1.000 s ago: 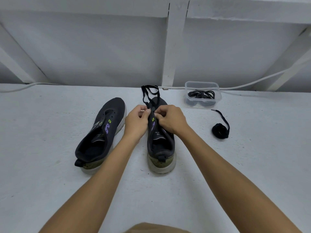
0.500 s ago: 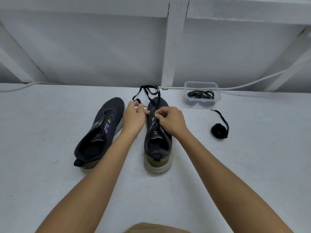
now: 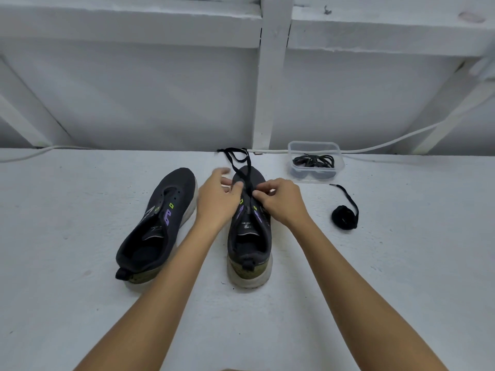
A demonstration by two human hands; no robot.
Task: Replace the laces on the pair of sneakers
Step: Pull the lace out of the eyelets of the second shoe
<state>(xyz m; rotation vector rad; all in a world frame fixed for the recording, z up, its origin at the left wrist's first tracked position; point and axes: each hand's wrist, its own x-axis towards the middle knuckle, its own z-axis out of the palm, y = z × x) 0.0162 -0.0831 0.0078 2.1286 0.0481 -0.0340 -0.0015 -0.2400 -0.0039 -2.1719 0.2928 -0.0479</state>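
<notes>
White tabletop [image 3: 80, 263]: hands [image 3: 247, 195] pinching lace [image 3: 247, 172] over sneaker [image 3: 249, 245].

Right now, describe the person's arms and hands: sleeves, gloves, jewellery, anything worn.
Both forearms are bare all the way to the bottom edge of the picture; no sleeves show. The left hand and right hand wear no gloves. No watch, bracelet or ring is visible on either wrist or on the fingers that show.

— From where is the scene seen?
— From one camera worn on the head, pointed forward and down at the white table [image 3: 80, 290].
— How near?
— Close; both arms are seen reaching out from below.
</notes>
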